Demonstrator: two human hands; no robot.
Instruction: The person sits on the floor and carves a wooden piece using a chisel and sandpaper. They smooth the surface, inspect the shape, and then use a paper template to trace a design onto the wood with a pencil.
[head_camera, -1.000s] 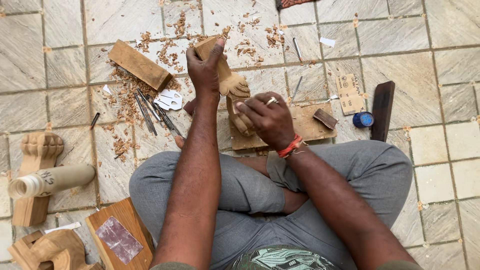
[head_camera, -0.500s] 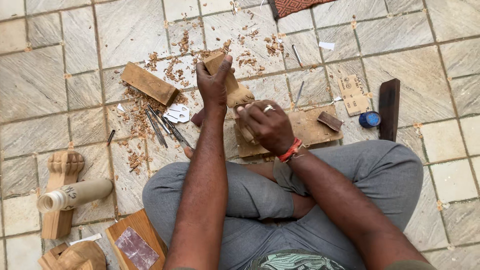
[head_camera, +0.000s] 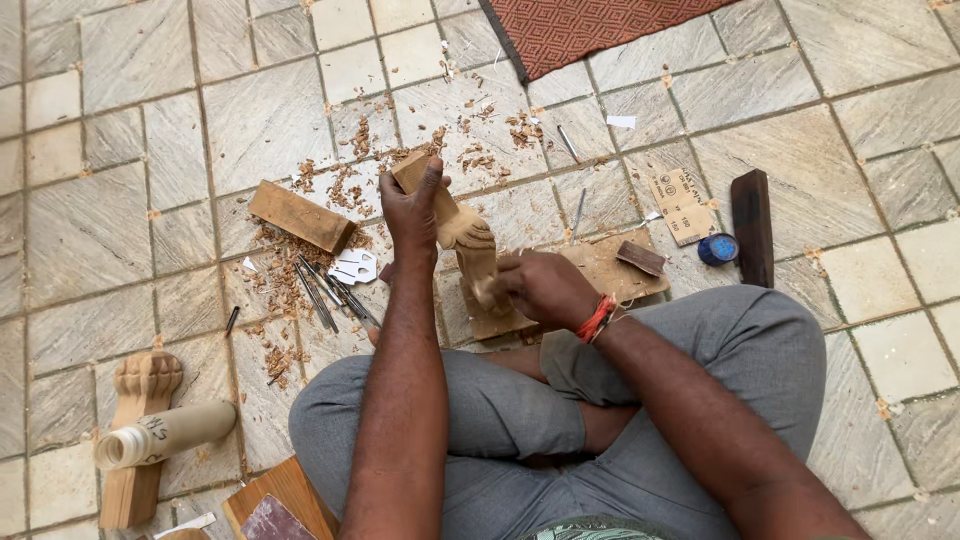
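Note:
I sit cross-legged on a tiled floor. My left hand (head_camera: 415, 208) grips the top end of a pale carved wooden piece (head_camera: 466, 236) that leans away from me. My right hand (head_camera: 541, 287), with a red band at the wrist, is closed around the lower end of the same piece, just over a flat wooden board (head_camera: 600, 268) lying in front of my legs. Whether the right hand also holds a tool is hidden by its fingers.
Several chisels (head_camera: 325, 293) and wood shavings (head_camera: 280, 275) lie left of the board beside a wooden block (head_camera: 300, 215). A carved post (head_camera: 140, 425) and a pale cylinder (head_camera: 165, 435) lie at left. A small blue tin (head_camera: 717, 248), dark bar (head_camera: 753, 226) and red mat (head_camera: 590, 25) lie right and beyond.
The view has shifted, so the mat at the top came into sight. My right hand has turned and slid down onto the lower end of the carved piece; the left keeps its grip.

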